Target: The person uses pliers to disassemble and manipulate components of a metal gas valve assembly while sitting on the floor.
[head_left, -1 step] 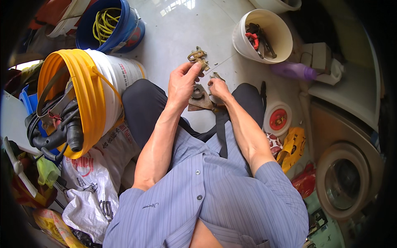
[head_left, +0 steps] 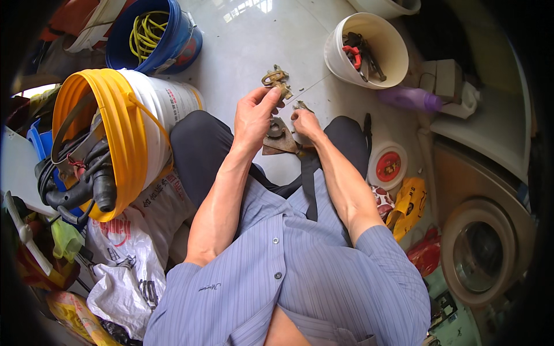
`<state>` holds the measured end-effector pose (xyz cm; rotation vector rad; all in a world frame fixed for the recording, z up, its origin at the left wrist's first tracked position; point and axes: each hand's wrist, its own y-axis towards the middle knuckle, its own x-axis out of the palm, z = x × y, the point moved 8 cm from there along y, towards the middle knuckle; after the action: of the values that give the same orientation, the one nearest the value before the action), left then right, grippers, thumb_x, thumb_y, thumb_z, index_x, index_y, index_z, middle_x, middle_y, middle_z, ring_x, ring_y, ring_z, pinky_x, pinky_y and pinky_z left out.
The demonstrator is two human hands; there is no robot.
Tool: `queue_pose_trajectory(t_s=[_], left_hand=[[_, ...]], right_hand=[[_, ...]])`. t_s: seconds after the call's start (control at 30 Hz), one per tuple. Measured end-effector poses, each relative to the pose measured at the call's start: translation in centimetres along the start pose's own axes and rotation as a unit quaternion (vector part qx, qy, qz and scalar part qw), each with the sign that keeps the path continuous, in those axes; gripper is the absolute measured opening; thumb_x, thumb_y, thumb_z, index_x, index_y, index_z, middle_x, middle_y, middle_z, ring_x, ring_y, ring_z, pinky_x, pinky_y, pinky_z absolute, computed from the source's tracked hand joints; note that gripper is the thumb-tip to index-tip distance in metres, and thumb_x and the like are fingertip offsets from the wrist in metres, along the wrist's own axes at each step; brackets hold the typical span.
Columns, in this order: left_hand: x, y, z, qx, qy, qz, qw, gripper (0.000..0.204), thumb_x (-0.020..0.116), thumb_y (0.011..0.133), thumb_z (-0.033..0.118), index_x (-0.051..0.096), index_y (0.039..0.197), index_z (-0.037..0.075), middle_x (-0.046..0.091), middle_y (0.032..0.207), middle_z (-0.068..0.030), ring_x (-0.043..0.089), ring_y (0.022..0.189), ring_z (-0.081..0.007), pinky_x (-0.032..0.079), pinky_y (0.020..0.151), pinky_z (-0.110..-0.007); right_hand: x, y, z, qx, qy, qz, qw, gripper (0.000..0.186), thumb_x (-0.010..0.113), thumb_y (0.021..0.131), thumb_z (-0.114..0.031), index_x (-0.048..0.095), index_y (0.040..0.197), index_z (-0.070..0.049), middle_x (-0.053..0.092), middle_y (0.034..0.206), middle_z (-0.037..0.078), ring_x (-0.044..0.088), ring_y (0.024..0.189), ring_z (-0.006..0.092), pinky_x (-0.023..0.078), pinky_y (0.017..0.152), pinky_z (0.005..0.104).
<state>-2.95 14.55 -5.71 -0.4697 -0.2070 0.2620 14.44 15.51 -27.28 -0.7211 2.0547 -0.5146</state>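
Note:
Between the thumb and fingers of my left hand (head_left: 253, 118) is a worn brass-coloured metal fitting (head_left: 279, 81) with a loop at its far end. My right hand (head_left: 306, 123), a little to the right and nearer, is closed around a small greyish metal piece (head_left: 301, 106); my fingers cover most of it, so its kind is unclear. Below the two hands, between my knees, a round metal ring (head_left: 276, 128) with a hole sits by a flat, rusty, angular metal plate (head_left: 279, 146). Whether ring and plate are joined I cannot tell.
At left stands a yellow-rimmed white bucket (head_left: 109, 115) with a corded power tool (head_left: 86, 187). Behind it is a blue bucket (head_left: 187, 46) holding yellow cable. A cream bucket (head_left: 392, 57) with tools stands far right, near a purple bottle (head_left: 410, 100). A round white lid (head_left: 375, 155) lies beside my right knee.

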Motion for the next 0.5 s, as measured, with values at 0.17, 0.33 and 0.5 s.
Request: queue_pose_trajectory(t_s=[0.17,0.33,0.5], left_hand=[[-0.2,-0.1,0.2,0.002,0.024,0.007,1.000,0.031,0.066,0.100,0.032,0.072,0.100,0.002,0.070,0.083,-0.0025,0.055,0.074,-0.0083,0.044,0.071,-0.025],[0.1,0.6,0.3,-0.002,0.000,-0.004,1.000,0.035,0.066,0.099,0.033,0.071,0.101,-0.002,0.069,0.084,-0.0043,0.056,0.077,-0.0098,0.045,0.072,-0.026],[0.9,0.6,-0.4,-0.002,-0.019,-0.038,0.999,0.029,0.067,0.099,0.030,0.072,0.102,0.001,0.070,0.085,-0.0037,0.056,0.076,-0.0094,0.046,0.072,-0.026]], right_hand=[[-3.8,-0.6,1.4,0.063,0.038,0.056,0.996,0.028,0.055,0.082,-0.012,0.076,0.101,-0.007,0.073,0.099,0.024,0.069,0.099,0.0429,0.053,0.091,0.0478],[-7.4,-1.2,2.9,0.039,0.013,0.080,0.996,0.028,0.054,0.084,-0.013,0.075,0.101,-0.005,0.073,0.100,0.024,0.069,0.098,0.0411,0.053,0.089,0.0466],[-12.5,-4.5,0.3,-0.017,0.107,0.142,0.984,0.026,0.060,0.087,-0.019,0.074,0.103,-0.003,0.074,0.094,0.020,0.071,0.089,0.0349,0.055,0.083,0.0403]])
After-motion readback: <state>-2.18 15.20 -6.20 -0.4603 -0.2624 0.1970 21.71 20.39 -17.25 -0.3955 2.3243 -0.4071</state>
